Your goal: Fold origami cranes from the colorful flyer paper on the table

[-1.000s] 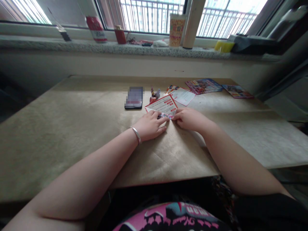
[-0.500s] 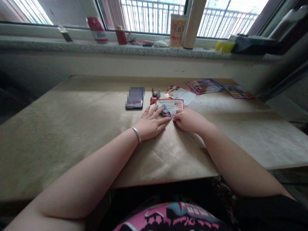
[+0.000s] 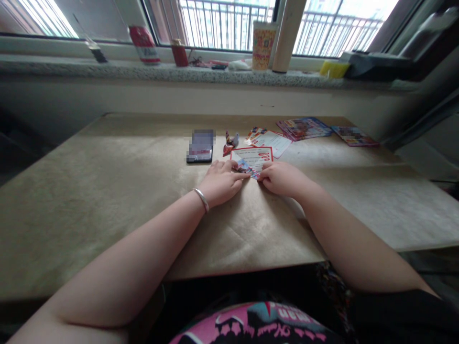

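Observation:
A printed paper card (image 3: 255, 155), white with a red border, lies before me with its near edge folded over, showing a colourful picture side. My left hand (image 3: 221, 180), a silver bangle at its wrist, rests palm down at the card's left corner. Its index finger is stretched along the folded edge, while the other fingers bend on the table and card. At the card's near right corner my right hand (image 3: 278, 177) is closed in a pinch on the folded edge. Just beyond sits a small folded paper figure (image 3: 232, 141) in red, yellow and lilac.
A phone (image 3: 201, 147) lies left of the card. Further right are white-backed cards (image 3: 274, 142), a fanned stack of colourful cards (image 3: 304, 129) and another card pile (image 3: 354, 136). A can (image 3: 144, 45) and a patterned cup (image 3: 264, 47) stand on the windowsill.
My left hand's fingers have drawn back and bent, uncovering more of the folded picture side, and its index finger has slid slightly left. My right hand stays at the same corner.

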Available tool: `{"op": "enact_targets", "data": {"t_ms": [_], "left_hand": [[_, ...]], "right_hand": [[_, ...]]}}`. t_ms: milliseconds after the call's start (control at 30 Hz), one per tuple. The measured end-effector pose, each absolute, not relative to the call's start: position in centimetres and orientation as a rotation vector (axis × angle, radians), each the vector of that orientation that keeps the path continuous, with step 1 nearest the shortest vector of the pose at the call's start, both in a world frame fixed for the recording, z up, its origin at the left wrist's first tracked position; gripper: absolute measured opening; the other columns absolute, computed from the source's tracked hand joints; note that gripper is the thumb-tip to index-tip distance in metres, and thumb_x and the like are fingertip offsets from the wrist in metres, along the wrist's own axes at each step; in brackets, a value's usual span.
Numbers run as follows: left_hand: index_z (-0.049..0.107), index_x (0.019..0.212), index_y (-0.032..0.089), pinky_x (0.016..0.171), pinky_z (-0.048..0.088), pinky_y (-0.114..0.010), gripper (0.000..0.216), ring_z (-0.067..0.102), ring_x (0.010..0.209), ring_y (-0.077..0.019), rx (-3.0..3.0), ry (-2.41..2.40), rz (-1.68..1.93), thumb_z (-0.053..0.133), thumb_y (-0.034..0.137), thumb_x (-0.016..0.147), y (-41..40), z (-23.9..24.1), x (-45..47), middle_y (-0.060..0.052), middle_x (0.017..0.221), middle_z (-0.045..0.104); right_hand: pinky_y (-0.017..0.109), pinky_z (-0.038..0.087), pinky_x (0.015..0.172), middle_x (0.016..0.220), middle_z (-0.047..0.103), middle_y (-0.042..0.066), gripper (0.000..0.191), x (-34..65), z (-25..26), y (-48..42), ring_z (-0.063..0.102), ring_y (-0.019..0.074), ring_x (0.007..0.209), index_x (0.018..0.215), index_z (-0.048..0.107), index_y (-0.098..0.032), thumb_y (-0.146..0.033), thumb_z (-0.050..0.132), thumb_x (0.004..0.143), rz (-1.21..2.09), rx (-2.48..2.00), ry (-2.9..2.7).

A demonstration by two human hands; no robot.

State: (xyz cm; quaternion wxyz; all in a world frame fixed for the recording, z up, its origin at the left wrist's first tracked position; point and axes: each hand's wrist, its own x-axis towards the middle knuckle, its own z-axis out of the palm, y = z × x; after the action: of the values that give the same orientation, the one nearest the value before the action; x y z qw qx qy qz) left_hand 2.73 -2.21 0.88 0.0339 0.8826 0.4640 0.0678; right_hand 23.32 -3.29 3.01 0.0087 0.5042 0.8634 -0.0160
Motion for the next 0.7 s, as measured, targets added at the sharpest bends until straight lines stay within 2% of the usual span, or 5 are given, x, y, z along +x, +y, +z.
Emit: {"op": "enact_targets", "data": {"t_ms": [167,333,567,700], "left_hand": [[0.062,0.128,0.04,0.109,0.032,-0.046,0.042,0.044,0.127,-0.0291,2.619,1.47,0.158,0.037,0.036,0.094,-1.8,1.3,2.2,-0.006,0.136,0.047],[0.064,0.124,0.041,0.097,0.04,-0.046,0.041,0.052,0.113,-0.029,2.581,1.62,0.095,0.037,0.037,0.094,-1.6,1.8,1.5,-0.005,0.128,0.057],[0.067,0.119,0.042,0.088,0.041,-0.045,0.043,0.055,0.107,-0.0299,2.598,1.712,0.065,0.034,0.037,0.093,-1.2,2.0,0.9,-0.002,0.125,0.062],[0.07,0.117,0.037,0.087,0.042,-0.042,0.044,0.056,0.106,-0.029,2.599,1.743,0.078,0.033,0.037,0.093,-1.1,2.0,0.9,-0.003,0.124,0.063]], "right_hand": [[0.029,0.044,0.076,0.099,0.071,0.006,0.033,23.7,2.8,-3.0,0.064,0.0195,0.087,0.096,0.078,-0.023,-0.02,0.048,0.084,-0.066,1.59,2.699],[0.03,0.044,0.073,0.102,0.072,0.004,0.033,23.9,2.9,-3.1,0.065,0.0209,0.091,0.097,0.078,-0.026,-0.022,0.048,0.084,-0.055,1.62,2.677],[0.03,0.045,0.077,0.106,0.072,0.004,0.033,23.9,3.2,-3.0,0.065,0.0213,0.095,0.099,0.078,-0.026,-0.025,0.048,0.085,-0.09,1.632,2.644],[0.03,0.045,0.077,0.105,0.072,0.004,0.033,24.0,3.1,-3.0,0.064,0.0214,0.096,0.099,0.078,-0.027,-0.025,0.048,0.084,-0.087,1.629,2.649]]}}
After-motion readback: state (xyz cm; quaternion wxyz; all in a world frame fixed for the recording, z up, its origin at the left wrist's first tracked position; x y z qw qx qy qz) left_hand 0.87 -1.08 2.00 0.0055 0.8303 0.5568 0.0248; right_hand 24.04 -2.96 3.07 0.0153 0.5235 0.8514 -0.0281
